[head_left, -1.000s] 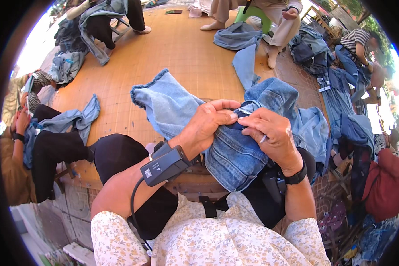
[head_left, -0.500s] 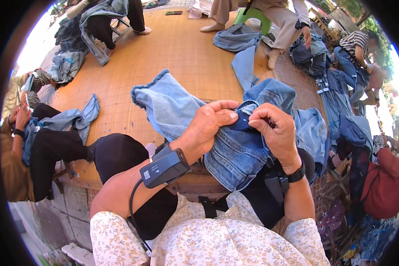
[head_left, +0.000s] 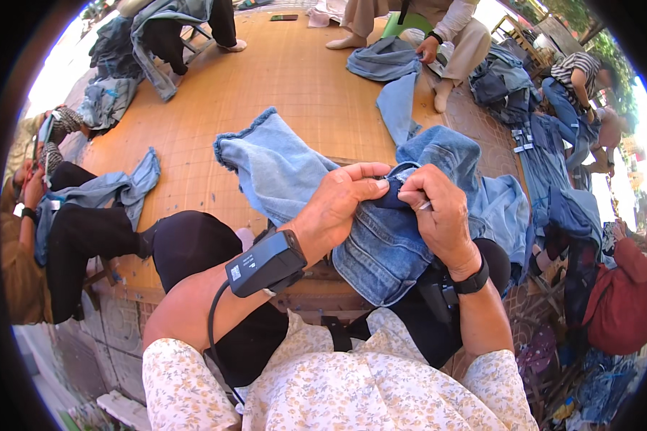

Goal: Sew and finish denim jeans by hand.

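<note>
A pair of blue jeans point(head_left: 381, 244) lies across my lap, with a lighter leg point(head_left: 269, 161) ending in a frayed hem at the left. My left hand point(head_left: 341, 197) pinches a dark blue folded edge of the jeans between thumb and fingers. Right beside it, my right hand point(head_left: 435, 205) is closed at the same dark patch, its fingertips drawn together. A small pale thing shows at its fingers; I cannot make out what it is, nor what the fingertips grip.
A low wooden table point(head_left: 266, 79) stretches ahead, with a phone point(head_left: 284, 17) at its far edge. Several people sit around with denim. Denim piles point(head_left: 507, 82) lie at the right. A light blue garment point(head_left: 395, 61) lies over the far right table edge.
My right hand has turned and drawn slightly left and closer at the dark patch; my left hand keeps its pinch. The person across has reached down to the light blue denim.
</note>
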Demonstrator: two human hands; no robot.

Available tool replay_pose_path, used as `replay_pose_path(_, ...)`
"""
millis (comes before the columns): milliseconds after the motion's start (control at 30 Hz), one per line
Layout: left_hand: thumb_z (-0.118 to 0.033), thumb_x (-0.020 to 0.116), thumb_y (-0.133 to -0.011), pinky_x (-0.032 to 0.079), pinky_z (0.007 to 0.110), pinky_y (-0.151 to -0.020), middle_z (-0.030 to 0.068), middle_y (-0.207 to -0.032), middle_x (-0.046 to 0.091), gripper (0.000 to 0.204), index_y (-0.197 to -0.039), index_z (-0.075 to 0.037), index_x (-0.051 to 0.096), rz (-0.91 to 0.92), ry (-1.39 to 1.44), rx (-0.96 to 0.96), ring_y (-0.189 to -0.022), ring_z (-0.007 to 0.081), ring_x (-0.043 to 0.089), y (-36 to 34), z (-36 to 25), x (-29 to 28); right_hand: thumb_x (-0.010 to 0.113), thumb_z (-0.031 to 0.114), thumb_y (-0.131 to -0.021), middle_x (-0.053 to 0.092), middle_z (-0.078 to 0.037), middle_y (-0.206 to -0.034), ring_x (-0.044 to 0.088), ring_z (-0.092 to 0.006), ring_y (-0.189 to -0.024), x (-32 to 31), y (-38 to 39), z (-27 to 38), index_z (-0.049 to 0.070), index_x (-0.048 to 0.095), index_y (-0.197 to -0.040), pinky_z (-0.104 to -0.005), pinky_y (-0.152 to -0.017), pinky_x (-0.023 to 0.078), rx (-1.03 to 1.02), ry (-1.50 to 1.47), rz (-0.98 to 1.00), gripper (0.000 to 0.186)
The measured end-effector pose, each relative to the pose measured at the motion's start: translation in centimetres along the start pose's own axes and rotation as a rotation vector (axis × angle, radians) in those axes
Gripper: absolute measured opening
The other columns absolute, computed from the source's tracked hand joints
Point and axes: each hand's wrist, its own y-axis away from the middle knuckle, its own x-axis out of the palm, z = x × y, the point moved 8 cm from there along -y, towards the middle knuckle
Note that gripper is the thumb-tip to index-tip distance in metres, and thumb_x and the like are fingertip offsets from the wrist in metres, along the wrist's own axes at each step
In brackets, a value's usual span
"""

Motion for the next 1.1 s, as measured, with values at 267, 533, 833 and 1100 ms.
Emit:
replay_pose_path(267,-0.002,0.058,-0.084,0.051,0.026,-0.077,0.0077,-0.096,0.062,0.029,-0.112,0.003,0.052,0.044,-0.008,0.045,-0.084,0.0127,0.06,-0.8,-1.0,-0.4,0.065,0.01,-0.083,0.054,-0.004,-0.069,0.051,-0.0127,-0.061,-1.8,0.8,3.7,0.001,0.053,-0.078,-0.0226,-0.054,0.04,0.105,-0.372,0.019,0.016)
replay_pose_path(533,-0.001,0.058,-0.083,0.05,0.023,-0.075,0.0069,-0.093,0.062,0.029,-0.111,0.003,0.053,0.07,0.029,0.069,-0.081,0.0114,0.06,-0.3,-0.2,0.4,0.069,-0.001,-0.074,0.06,-0.01,-0.07,0.057,-0.018,-0.059,-0.5,2.1,0.6,0.0,0.063,-0.081,-0.0264,-0.054,0.044,0.264,0.031,-0.224,0.009)
replay_pose_path(833,-0.004,0.06,-0.084,0.049,0.024,-0.08,0.005,-0.095,0.062,0.028,-0.111,0.001,0.055,0.101,-0.065,0.1,-0.085,0.0102,0.059,0.2,-0.3,0.1,0.067,0.0,-0.076,0.057,-0.004,-0.065,0.05,-0.0095,-0.055,0.3,2.5,-0.3,0.0,0.061,-0.077,-0.0229,-0.051,0.041,0.395,-0.005,-0.168,0.007)
replay_pose_path(1100,-0.005,0.062,-0.083,0.048,0.024,-0.079,0.0047,-0.096,0.062,0.029,-0.111,0.001,0.055,0.083,-0.043,0.088,-0.085,0.0094,0.058,0.1,-0.1,0.2,0.067,0.003,-0.077,0.054,0.001,-0.062,0.044,-0.0032,-0.055,0.4,4.2,-3.2,0.0,0.062,-0.078,-0.0197,-0.05,0.036,0.645,-0.364,-0.272,0.006)
